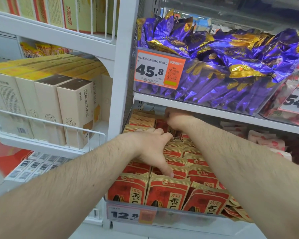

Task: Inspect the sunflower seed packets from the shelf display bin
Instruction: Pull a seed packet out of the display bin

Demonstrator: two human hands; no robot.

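Red and tan sunflower seed packets [167, 194] stand in rows in a clear display bin [188, 215] on the lower shelf. My left hand [150, 147] lies spread over the middle rows. Its thumb touches a packet top near the front, and its fingers reach over the packets further back. My right hand [176, 119] is deep at the back of the bin, just under the shelf above. Its fingers are curled round the top of a back-row packet [162, 125]. Both forearms cover part of the bin.
A price tag reading 12.8 [124, 215] hangs on the bin's front. Directly above, a shelf board [197, 104] carries a clear bin of purple chocolate packets [231, 69]. Beige boxes [72, 109] fill a wire shelf on the left. Red and white sweets [266, 140] lie to the right.
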